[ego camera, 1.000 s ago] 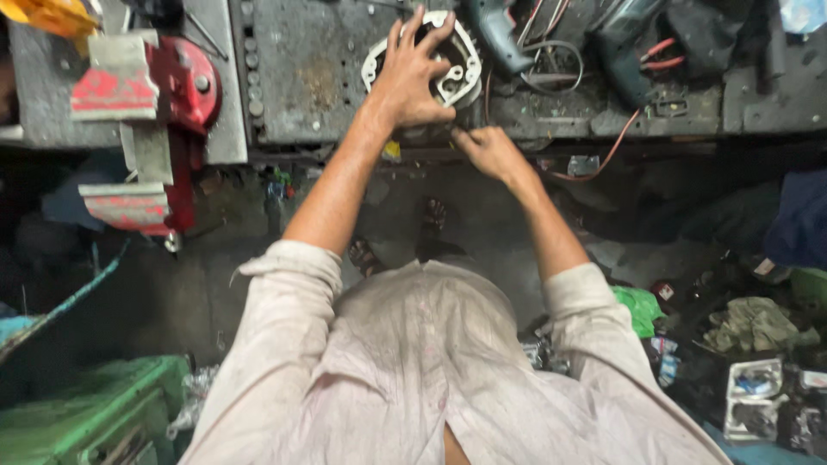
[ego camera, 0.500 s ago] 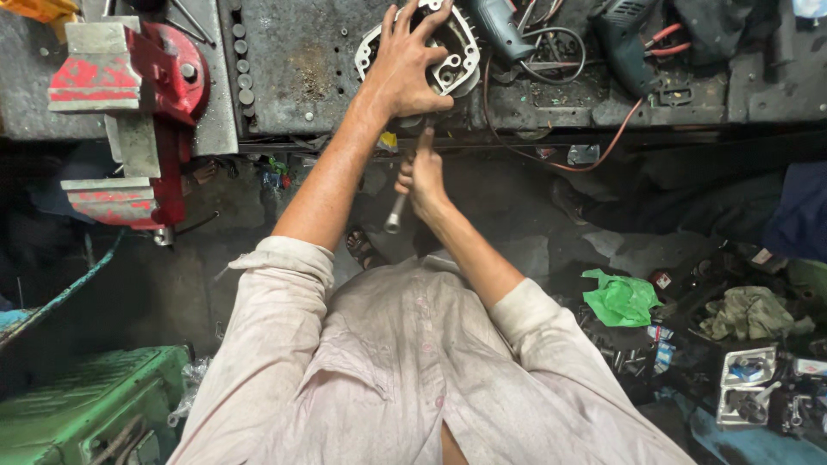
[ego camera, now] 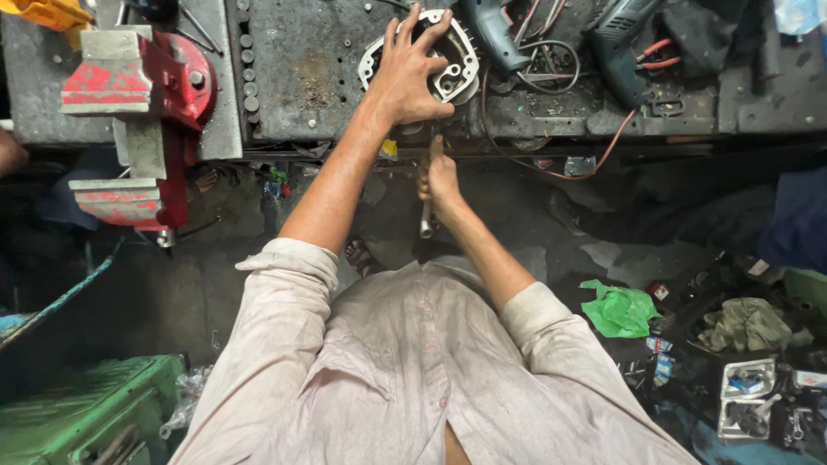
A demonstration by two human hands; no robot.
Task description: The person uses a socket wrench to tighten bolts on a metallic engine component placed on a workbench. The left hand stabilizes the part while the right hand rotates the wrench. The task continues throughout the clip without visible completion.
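My left hand (ego camera: 412,76) lies spread on a round grey metal engine cover (ego camera: 454,53) with bolt holes, which rests on the dark steel workbench (ego camera: 319,77). My right hand (ego camera: 439,176) is just below the bench edge, shut on a silver metal tool (ego camera: 425,215) with a shaft that points down toward the floor. The tool's upper end is hidden behind my fingers. Both my forearms reach forward from rolled-up pale shirt sleeves.
A red bench vise (ego camera: 142,112) is bolted at the bench's left. Power drills (ego camera: 616,43) and cables (ego camera: 551,77) lie at the right of the bench. A green crate (ego camera: 82,413) stands lower left; a green bag (ego camera: 622,308), rags and small tool trays (ego camera: 749,396) litter the floor on the right.
My right hand has come off the bench edge, taken a metal tool below it and raised it toward the cover. My left hand stays on the cover.
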